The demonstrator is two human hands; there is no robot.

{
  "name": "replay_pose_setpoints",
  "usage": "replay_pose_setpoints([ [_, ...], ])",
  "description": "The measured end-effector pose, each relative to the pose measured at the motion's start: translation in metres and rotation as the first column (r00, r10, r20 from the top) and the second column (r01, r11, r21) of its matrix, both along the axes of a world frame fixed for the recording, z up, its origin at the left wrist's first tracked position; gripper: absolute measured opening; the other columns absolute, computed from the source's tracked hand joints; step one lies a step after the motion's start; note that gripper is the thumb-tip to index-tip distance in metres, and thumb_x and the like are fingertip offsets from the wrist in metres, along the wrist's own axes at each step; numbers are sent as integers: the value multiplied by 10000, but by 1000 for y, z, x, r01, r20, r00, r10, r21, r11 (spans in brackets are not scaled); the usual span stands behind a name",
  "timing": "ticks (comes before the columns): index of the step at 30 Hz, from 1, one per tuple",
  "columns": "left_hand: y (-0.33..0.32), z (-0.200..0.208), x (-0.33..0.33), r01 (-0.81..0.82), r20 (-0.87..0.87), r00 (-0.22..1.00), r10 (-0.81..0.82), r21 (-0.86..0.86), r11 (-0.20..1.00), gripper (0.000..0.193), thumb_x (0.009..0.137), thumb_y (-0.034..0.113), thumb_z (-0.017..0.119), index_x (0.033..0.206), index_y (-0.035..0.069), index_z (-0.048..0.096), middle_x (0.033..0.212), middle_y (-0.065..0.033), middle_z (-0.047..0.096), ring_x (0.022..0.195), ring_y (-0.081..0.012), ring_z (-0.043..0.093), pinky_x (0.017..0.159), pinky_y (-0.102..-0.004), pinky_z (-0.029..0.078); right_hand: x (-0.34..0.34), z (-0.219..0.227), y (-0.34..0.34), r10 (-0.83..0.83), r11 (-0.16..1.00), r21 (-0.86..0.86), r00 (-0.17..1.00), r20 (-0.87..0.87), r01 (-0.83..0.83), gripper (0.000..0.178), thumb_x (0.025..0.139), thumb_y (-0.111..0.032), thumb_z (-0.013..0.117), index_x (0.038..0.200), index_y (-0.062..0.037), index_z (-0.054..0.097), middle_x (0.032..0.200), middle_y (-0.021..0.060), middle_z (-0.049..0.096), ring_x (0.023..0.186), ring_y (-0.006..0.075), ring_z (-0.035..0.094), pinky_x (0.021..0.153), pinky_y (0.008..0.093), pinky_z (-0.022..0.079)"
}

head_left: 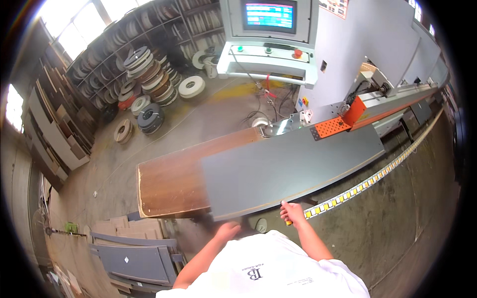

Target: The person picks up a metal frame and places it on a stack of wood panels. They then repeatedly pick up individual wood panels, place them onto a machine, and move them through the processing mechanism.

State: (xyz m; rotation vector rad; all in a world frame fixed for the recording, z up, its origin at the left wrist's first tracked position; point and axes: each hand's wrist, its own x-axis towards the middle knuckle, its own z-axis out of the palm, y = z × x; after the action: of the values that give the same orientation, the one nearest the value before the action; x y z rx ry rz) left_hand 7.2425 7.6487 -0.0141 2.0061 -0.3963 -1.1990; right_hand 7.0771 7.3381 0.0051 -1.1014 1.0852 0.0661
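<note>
A long dark grey panel point(293, 166) lies in front of me, partly on a brown wooden support board point(171, 174). Its far right part reaches beneath an orange perforated plate point(332, 127) on the machine. My right hand point(293, 212) is closed around the near end of a rail with yellow and white rollers point(357, 188), close by the panel's front edge. A bit of yellow shows below the fingers. My left hand point(228, 230) is just below the panel's near left corner; it is smeared, and its fingers cannot be made out.
A control console point(268, 54) with a lit screen stands beyond the panel. Stacked edging rolls point(149, 74) and full shelves are at the far left. Grey panels point(134, 260) are piled at my lower left, and boards point(54, 124) lean along the left wall.
</note>
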Motion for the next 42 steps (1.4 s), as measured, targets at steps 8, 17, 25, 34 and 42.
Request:
replay_pose_setpoints([
  [8,146,-63,-37,-183,138,980,145,326,927,421,884,349,684,1144,22,735,930,-108,763,879,-244,721,824,-373,561,30,-4,41,243,969,45,970,15,-243,402,1008,-440,632,937,-47,679,751,24,667,587,103,615,516,257,449],
  [17,239,-106,-109,-490,50,862,504,333,806,401,892,340,674,1126,22,741,976,-148,758,913,-211,727,810,-363,560,39,-6,49,-17,990,140,999,31,12,376,1024,-405,624,901,-53,673,711,5,652,520,68,539,468,238,405],
  [25,292,-194,-149,-502,31,861,508,211,838,395,899,331,690,1148,26,728,1116,-175,743,1042,-283,706,913,-383,536,22,-15,16,-318,946,-44,947,49,321,388,1022,-408,626,788,-100,591,642,-9,608,460,76,519,416,238,399],
  [34,302,-76,-96,-543,-84,816,573,234,807,284,953,195,664,1166,8,679,1004,-134,744,878,-208,716,724,-327,578,-2,-30,-37,-538,827,-170,842,37,536,298,1029,-371,612,864,-124,598,702,-42,600,568,71,568,455,237,458],
  [42,324,-75,-61,-472,-46,875,483,146,869,257,951,168,663,1147,3,677,969,-131,742,775,-192,713,636,-298,559,-22,-17,13,-621,727,-50,686,379,685,430,1020,-310,632,1408,-168,515,1340,-2,616,923,102,647,676,279,542],
])
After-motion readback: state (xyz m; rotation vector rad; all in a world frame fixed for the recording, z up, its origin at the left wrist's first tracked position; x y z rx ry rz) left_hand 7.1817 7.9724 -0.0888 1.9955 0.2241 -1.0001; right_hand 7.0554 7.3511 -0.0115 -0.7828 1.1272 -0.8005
